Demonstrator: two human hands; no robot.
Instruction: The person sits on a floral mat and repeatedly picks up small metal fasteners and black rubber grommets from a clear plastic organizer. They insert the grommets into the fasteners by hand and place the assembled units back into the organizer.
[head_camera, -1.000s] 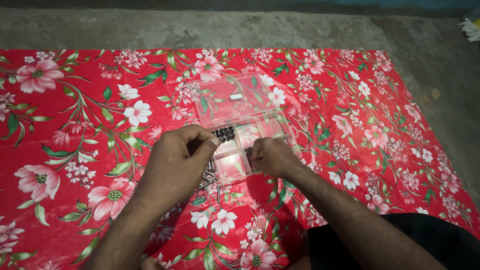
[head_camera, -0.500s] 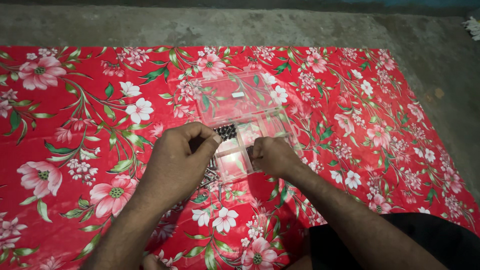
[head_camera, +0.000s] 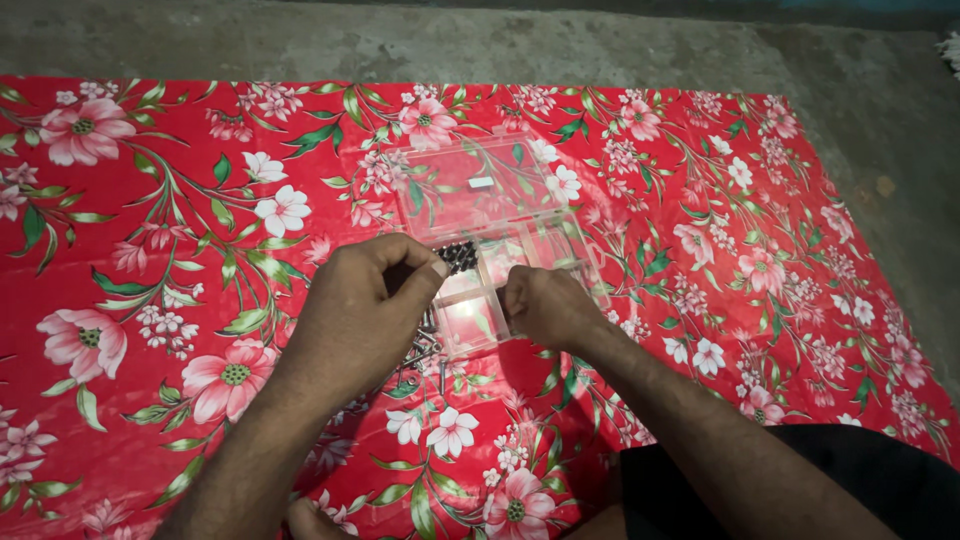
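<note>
Both hands are hovering right over the clear plastic box sitting on the red flowery cloth. Left hand is curling its fingers pinched together above the dark screws compartment; can't tell what it's pinching. Right hand is gripping the box's near edge. Loose screws are lying just beside the box.

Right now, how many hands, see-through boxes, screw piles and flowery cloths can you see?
Hands: 2, the left hand and the right hand
Clear plastic box: 1
Pile of loose screws: 1
Red flowered cloth: 1
Total: 5
</note>
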